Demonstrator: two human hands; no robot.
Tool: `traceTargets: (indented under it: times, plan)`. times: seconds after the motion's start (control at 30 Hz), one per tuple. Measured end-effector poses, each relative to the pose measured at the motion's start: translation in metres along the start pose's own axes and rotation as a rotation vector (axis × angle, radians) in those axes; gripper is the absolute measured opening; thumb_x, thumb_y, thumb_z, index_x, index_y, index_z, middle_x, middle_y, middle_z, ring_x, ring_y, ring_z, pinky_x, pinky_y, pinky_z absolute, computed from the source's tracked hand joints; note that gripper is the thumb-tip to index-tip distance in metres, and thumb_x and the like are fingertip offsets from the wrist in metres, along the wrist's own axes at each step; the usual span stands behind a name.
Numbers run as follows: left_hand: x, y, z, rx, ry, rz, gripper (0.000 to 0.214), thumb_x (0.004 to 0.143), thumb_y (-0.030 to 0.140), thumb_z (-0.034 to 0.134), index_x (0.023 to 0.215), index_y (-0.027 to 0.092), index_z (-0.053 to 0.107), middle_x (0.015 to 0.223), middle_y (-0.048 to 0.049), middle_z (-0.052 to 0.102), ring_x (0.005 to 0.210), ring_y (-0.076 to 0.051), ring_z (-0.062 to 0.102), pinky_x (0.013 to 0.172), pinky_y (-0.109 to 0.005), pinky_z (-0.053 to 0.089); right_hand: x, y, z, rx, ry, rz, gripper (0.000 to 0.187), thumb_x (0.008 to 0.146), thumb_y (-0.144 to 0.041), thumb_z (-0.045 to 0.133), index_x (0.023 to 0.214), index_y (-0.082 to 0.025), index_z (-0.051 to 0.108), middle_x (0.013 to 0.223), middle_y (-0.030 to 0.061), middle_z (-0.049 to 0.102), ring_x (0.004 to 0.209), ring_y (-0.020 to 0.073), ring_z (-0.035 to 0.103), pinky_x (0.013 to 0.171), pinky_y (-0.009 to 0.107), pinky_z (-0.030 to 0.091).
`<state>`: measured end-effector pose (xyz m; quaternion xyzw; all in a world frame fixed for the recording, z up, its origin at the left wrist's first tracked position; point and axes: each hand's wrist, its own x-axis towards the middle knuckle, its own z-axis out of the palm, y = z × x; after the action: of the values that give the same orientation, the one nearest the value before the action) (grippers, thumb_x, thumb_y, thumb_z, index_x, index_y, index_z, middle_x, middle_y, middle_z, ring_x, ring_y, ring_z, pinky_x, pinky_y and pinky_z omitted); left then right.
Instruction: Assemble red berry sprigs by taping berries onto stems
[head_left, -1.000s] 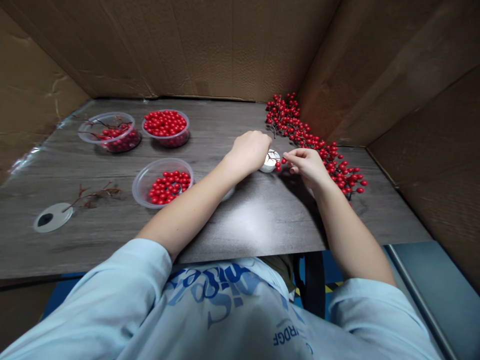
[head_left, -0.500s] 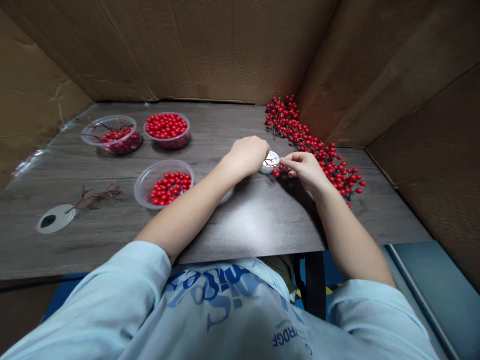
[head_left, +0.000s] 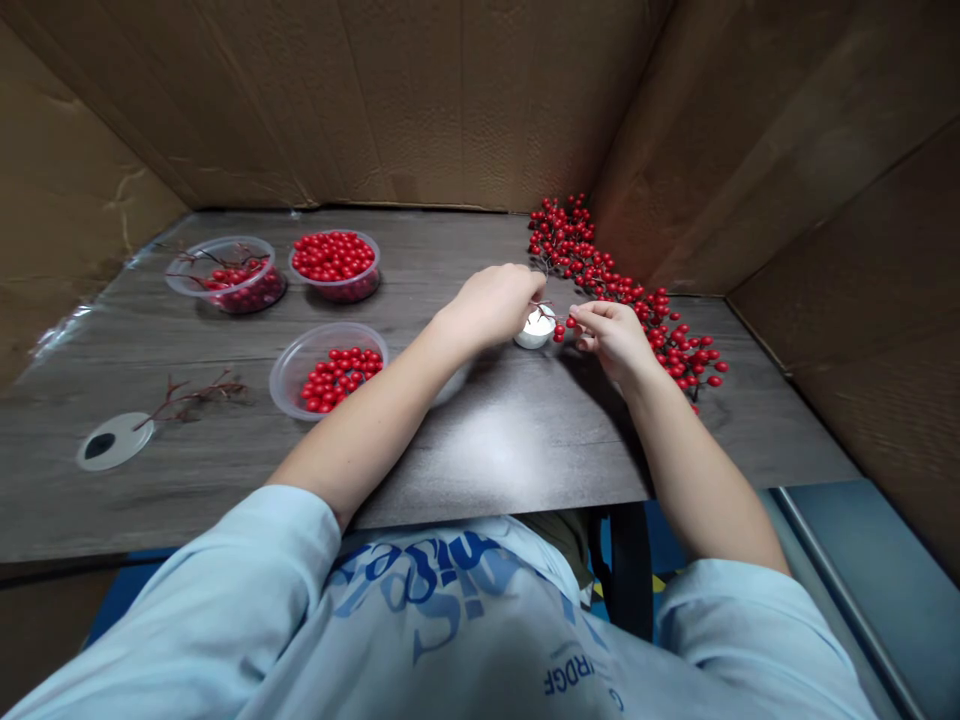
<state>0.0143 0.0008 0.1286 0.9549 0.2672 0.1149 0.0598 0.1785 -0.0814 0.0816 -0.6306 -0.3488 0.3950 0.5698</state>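
My left hand (head_left: pixel 501 300) is closed on a thin reddish-brown twig (head_left: pixel 541 309), which reaches out to the right over a small white round dish (head_left: pixel 534 334). Two red berries hang at the twig's right side, beside the dish rim. Between thumb and forefinger my right hand (head_left: pixel 611 335) pinches a red berry (head_left: pixel 571 322), close to the twig's tips. Whether that berry touches the twig, I cannot tell. The fingertips of my left hand are mostly hidden behind its back.
Finished-looking berry branches (head_left: pixel 600 275) lie along the right cardboard wall. To the left stand a tub of berries (head_left: pixel 334 258), a tub with berries and twigs (head_left: pixel 247 290) and a part-filled tub (head_left: pixel 289 385). A bare twig (head_left: pixel 191 397) lies by a pale round lid (head_left: pixel 116 442).
The twig has lifted slightly and turned over the dish. My left hand has shifted a little up and right; a berry now shows at my right fingertips.
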Motion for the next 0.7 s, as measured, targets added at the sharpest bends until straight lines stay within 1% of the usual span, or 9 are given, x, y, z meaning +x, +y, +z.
traceTargets:
  times: [0.1,0.17,0.23,0.33,0.4,0.47,0.57,0.7]
  plan:
    - [-0.003,0.004,-0.003,0.044,0.025,0.011,0.027,0.084,0.020,0.040,0.105,0.016,0.056,0.094,-0.0090,0.065,0.085,-0.019,0.060,0.073,-0.028,0.043,0.001,-0.001,-0.003,0.082,-0.010,0.034,0.022,0.059,-0.027,0.074,0.057,-0.013,0.057,0.048,-0.0033,0.046,0.042,0.0043,0.041,0.038,0.015,0.032]
    - [-0.005,0.006,-0.004,0.091,0.046,0.024,0.026,0.086,0.020,0.039,0.107,0.017,0.054,0.095,-0.0087,0.064,0.085,-0.019,0.059,0.072,-0.027,0.043,0.002,0.000,-0.005,0.114,-0.030,0.045,0.024,0.058,-0.027,0.076,0.056,-0.013,0.056,0.048,-0.0037,0.045,0.042,0.0040,0.040,0.038,0.015,0.033]
    - [-0.008,0.006,-0.003,0.133,0.080,0.068,0.025,0.087,0.020,0.038,0.107,0.019,0.054,0.099,-0.0082,0.062,0.089,-0.018,0.057,0.071,-0.026,0.042,0.002,0.000,-0.007,0.128,-0.065,0.038,0.027,0.057,-0.028,0.077,0.055,-0.014,0.055,0.047,-0.0042,0.043,0.042,0.0040,0.040,0.038,0.016,0.033]
    - [-0.012,0.005,0.002,0.193,0.162,0.176,0.024,0.088,0.021,0.038,0.103,0.020,0.057,0.105,-0.0077,0.058,0.096,-0.019,0.053,0.068,-0.025,0.041,0.000,-0.001,-0.007,0.135,-0.107,0.036,0.030,0.055,-0.031,0.079,0.053,-0.014,0.054,0.046,-0.0047,0.042,0.042,0.0042,0.040,0.038,0.016,0.033]
    - [-0.014,0.003,0.006,0.223,0.205,0.246,0.024,0.089,0.022,0.038,0.097,0.019,0.060,0.105,-0.0077,0.057,0.096,-0.019,0.051,0.067,-0.025,0.040,-0.003,-0.004,-0.006,0.137,-0.139,0.043,0.031,0.053,-0.032,0.079,0.054,-0.013,0.054,0.046,-0.0046,0.043,0.041,0.0038,0.039,0.038,0.016,0.032]
    - [-0.017,0.001,0.009,0.232,0.221,0.286,0.025,0.089,0.021,0.037,0.092,0.017,0.062,0.103,-0.0078,0.058,0.094,-0.018,0.051,0.066,-0.026,0.039,-0.007,-0.007,-0.005,0.134,-0.184,0.044,0.033,0.052,-0.032,0.080,0.053,-0.013,0.054,0.047,-0.0042,0.044,0.041,0.0034,0.039,0.038,0.016,0.032]
    - [-0.023,0.000,0.011,0.216,0.209,0.273,0.026,0.089,0.021,0.038,0.091,0.017,0.064,0.101,-0.0075,0.058,0.089,-0.018,0.051,0.062,-0.025,0.037,-0.011,-0.012,-0.003,0.125,-0.241,0.055,0.033,0.051,-0.033,0.080,0.054,-0.012,0.054,0.049,-0.0035,0.047,0.042,0.0038,0.042,0.038,0.016,0.031]
    - [-0.033,-0.001,0.014,0.132,0.161,0.227,0.026,0.089,0.029,0.041,0.093,0.018,0.065,0.100,-0.0061,0.058,0.084,-0.017,0.053,0.062,-0.025,0.038,-0.016,-0.015,0.001,0.118,-0.277,0.078,0.032,0.052,-0.032,0.079,0.055,-0.012,0.055,0.048,-0.0040,0.046,0.042,0.0046,0.045,0.039,0.016,0.031]
